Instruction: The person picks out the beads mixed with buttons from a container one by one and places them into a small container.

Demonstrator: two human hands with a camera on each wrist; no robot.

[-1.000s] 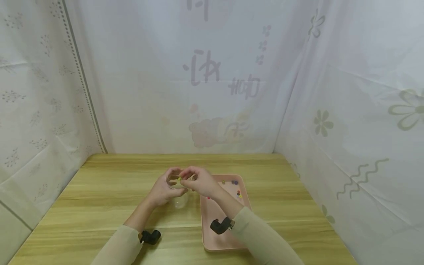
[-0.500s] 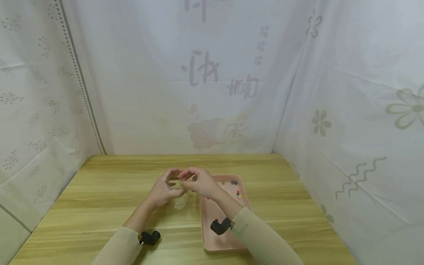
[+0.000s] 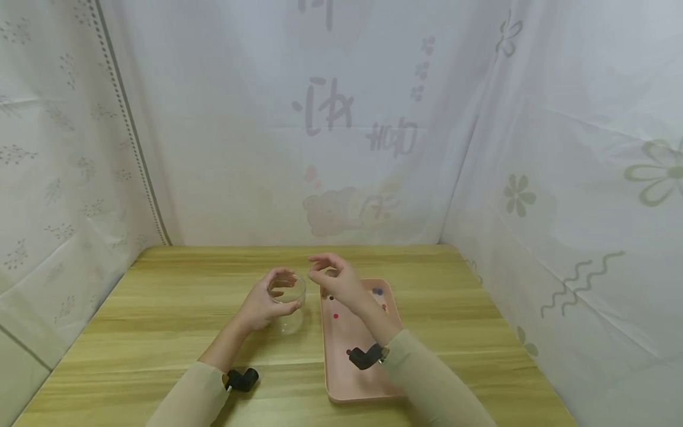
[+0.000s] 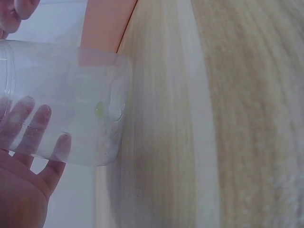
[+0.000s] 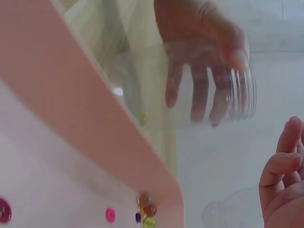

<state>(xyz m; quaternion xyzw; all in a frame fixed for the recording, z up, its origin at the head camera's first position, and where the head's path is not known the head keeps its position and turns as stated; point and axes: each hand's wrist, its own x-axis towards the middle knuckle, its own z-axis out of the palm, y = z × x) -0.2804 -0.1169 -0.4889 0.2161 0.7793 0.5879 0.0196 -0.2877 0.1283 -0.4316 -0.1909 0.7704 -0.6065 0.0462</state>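
My left hand (image 3: 260,307) grips a clear plastic jar (image 4: 80,90) near its threaded mouth, fingers wrapped round the wall. The jar stands upright with its mouth uncovered. A small yellow-green bead (image 4: 99,110) shows low inside it, near the bottom. To the right of the mouth, apart from it, my right hand (image 3: 341,283) hovers above the far left corner of the pink tray (image 3: 333,373). Its fingers are loosely bent, with nothing visible between them.
Several small coloured beads lie in the tray, among them a pink piece (image 5: 110,215) and a dark red one (image 5: 4,210) like a button. A cluster with a brown bead (image 5: 150,210) sits by the tray's corner. White printed curtains (image 3: 341,148) surround the wooden table (image 3: 187,296).
The yellow-green bead pinched by my right hand over the jar has left the fingers and now shows inside. My right hand has moved up and right, off the mouth; the left stays.
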